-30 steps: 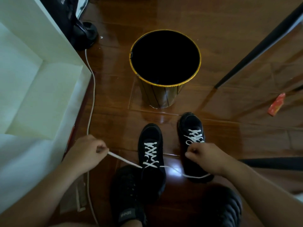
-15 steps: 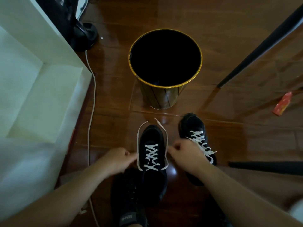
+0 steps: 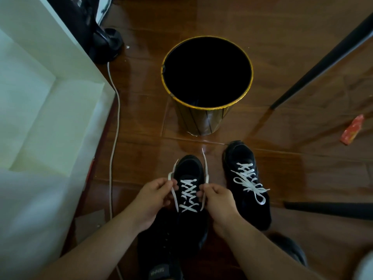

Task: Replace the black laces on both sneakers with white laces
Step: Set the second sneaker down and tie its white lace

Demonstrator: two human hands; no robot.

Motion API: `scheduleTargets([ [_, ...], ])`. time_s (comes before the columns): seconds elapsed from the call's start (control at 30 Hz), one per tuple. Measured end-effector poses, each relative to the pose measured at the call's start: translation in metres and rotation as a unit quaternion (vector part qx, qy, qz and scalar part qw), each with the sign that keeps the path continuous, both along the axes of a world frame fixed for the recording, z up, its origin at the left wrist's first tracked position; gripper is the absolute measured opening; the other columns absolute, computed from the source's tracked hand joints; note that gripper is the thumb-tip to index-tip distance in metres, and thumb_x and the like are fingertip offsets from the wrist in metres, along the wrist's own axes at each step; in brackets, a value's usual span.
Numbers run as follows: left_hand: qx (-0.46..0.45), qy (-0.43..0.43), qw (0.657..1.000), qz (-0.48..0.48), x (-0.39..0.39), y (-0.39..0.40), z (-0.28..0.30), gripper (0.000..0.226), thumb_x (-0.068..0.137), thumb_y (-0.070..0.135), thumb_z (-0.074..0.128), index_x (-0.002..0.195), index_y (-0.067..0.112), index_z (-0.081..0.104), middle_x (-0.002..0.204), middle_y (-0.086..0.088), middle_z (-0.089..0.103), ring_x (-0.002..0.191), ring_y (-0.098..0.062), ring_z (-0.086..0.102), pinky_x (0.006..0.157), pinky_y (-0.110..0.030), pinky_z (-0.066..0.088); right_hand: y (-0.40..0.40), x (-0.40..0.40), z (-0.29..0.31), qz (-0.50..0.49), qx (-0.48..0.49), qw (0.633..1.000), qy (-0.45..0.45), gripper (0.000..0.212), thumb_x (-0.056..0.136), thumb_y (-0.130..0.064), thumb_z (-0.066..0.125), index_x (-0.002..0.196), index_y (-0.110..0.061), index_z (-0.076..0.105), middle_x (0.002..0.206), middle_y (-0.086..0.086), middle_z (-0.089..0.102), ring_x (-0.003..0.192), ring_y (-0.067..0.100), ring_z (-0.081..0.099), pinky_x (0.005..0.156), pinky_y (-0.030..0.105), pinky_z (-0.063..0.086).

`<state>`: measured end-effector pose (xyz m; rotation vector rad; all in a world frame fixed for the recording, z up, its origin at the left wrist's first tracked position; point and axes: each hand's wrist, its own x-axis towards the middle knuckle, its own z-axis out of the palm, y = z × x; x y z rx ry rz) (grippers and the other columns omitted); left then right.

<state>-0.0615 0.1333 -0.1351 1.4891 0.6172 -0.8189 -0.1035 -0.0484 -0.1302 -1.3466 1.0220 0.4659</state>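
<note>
Two black sneakers stand on the wooden floor, toes pointing away from me. The left sneaker point(image 3: 189, 168) carries a white lace point(image 3: 188, 196) crossed up its eyelets, with both loose ends pointing forward past the toe. My left hand point(image 3: 154, 196) pinches the left lace end, and my right hand point(image 3: 217, 196) pinches the right lace end beside the tongue. The right sneaker point(image 3: 247, 184) has its white lace point(image 3: 250, 183) tied in a bow.
A black bin with a gold rim point(image 3: 206, 85) stands just beyond the sneakers. White furniture point(image 3: 50, 110) fills the left, with a white cable point(image 3: 113, 142) along it. A red wrapper point(image 3: 352, 130) lies at right. Dark bars point(image 3: 323, 61) cross the right side. My own black shoes point(image 3: 159, 259) are below.
Both hands came in from wide apart to either side of the left sneaker, bringing the lace ends up and forward. The right sneaker, earlier covered by my right hand, now shows its bow.
</note>
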Motion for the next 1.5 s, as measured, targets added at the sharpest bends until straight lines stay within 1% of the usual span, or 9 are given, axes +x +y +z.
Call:
scheduleTargets([
  [0.13, 0.011, -0.175, 0.975, -0.140, 0.018, -0.008, 0.036, 0.018, 0.106, 0.014, 0.060, 0.102, 0.019, 0.078, 0.090, 0.011, 0.076, 0.084, -0.003, 0.067, 0.075, -0.018, 0.051, 0.006, 0.011, 0.013, 0.205, -0.056, 0.975, -0.070, 0.033, 0.104, -0.025, 0.059, 0.076, -0.011, 0.070, 0.065, -0.003, 0.065, 0.060, 0.010, 0.057, 0.056, 0.023, 0.046],
  [0.27, 0.092, -0.297, 0.892, -0.328, 0.037, -0.015, 0.046, 0.016, 0.100, 0.021, 0.070, 0.103, 0.033, 0.082, 0.108, 0.020, 0.072, 0.106, -0.001, 0.069, 0.094, -0.026, 0.056, 0.014, 0.019, 0.020, 0.439, -0.029, 0.891, -0.114, 0.020, 0.098, -0.027, 0.066, 0.078, -0.025, 0.067, 0.074, -0.010, 0.065, 0.066, 0.005, 0.059, 0.060, 0.018, 0.044],
  [0.43, 0.014, -0.172, 0.928, -0.330, 0.044, -0.020, 0.040, 0.031, 0.111, 0.025, 0.049, 0.118, 0.042, 0.074, 0.114, 0.010, 0.077, 0.110, -0.010, 0.072, 0.103, -0.043, 0.057, -0.011, 0.041, 0.030, 0.437, 0.002, 0.893, -0.105, 0.038, 0.105, -0.027, 0.059, 0.069, -0.025, 0.072, 0.063, 0.000, 0.057, 0.063, 0.019, 0.050, 0.063, 0.035, 0.042],
  [0.67, 0.019, -0.094, 0.939, -0.329, 0.033, -0.016, 0.019, 0.030, 0.113, 0.029, 0.048, 0.122, 0.045, 0.071, 0.107, 0.006, 0.077, 0.093, -0.013, 0.074, 0.092, -0.041, 0.060, -0.029, 0.070, 0.032, 0.649, -0.211, 0.710, -0.175, 0.003, 0.091, -0.023, 0.076, 0.090, -0.025, 0.076, 0.096, -0.003, 0.072, 0.089, 0.018, 0.067, 0.079, 0.039, 0.058],
  [0.83, 0.002, -0.035, 0.958, -0.286, 0.034, -0.014, 0.011, 0.022, 0.112, 0.034, 0.049, 0.117, 0.036, 0.071, 0.103, 0.017, 0.078, 0.097, -0.013, 0.071, 0.083, -0.034, 0.056, -0.021, 0.066, 0.025, 0.585, -0.333, 0.670, -0.313, 0.007, 0.087, -0.021, 0.071, 0.088, -0.027, 0.067, 0.090, -0.007, 0.056, 0.085, 0.022, 0.059, 0.065, 0.035, 0.042],
  [1.0, 0.010, -0.012, 0.966, -0.258, 0.033, -0.009, 0.010, 0.025, 0.110, 0.031, 0.054, 0.109, 0.017, 0.075, 0.103, 0.004, 0.071, 0.093, -0.013, 0.058, 0.081, -0.029, 0.044, -0.019, 0.058, 0.022, 0.510, -0.328, 0.718, -0.342, 0.005, 0.088, -0.025, 0.074, 0.086, -0.023, 0.069, 0.084, -0.008, 0.057, 0.075, 0.018, 0.056, 0.062, 0.036, 0.044],
  [1.2, -0.192, 0.116, 0.965, 0.133, 0.043, 0.019, 0.015, 0.040, 0.104, 0.038, 0.054, 0.071, 0.018, 0.062, 0.114, -0.009, 0.076, 0.119, -0.029, 0.068, 0.108, -0.045, 0.040, -0.023, 0.047, 0.019, 0.277, -0.042, 0.953, -0.113, 0.011, 0.095, -0.024, 0.075, 0.084, -0.023, 0.079, 0.082, 0.001, 0.076, 0.081, 0.018, 0.073, 0.083, 0.039, 0.061],
  [1.33, -0.262, 0.131, 0.904, 0.312, 0.031, 0.034, 0.007, 0.053, 0.108, 0.045, 0.048, 0.061, 0.020, 0.053, 0.091, -0.004, 0.074, 0.104, -0.031, 0.076, 0.109, -0.055, 0.043, -0.025, 0.034, 0.003, 0.217, 0.068, 0.973, -0.038, 0.033, 0.106, -0.035, 0.057, 0.085, -0.017, 0.076, 0.079, 0.000, 0.071, 0.078, 0.016, 0.065, 0.074, 0.034, 0.056],
  [1.5, -0.105, 0.170, 0.907, 0.372, 0.021, 0.073, -0.021, 0.041, 0.111, 0.041, 0.047, 0.074, 0.022, 0.044, 0.060, 0.004, 0.030, 0.052, -0.012, 0.032, 0.058, -0.027, 0.033, -0.051, 0.010, -0.022, 0.213, -0.070, 0.974, 0.038, 0.038, 0.105, -0.034, 0.054, 0.074, -0.015, 0.067, 0.067, 0.009, 0.060, 0.055, 0.022, 0.053, 0.050, 0.031, 0.042],
])
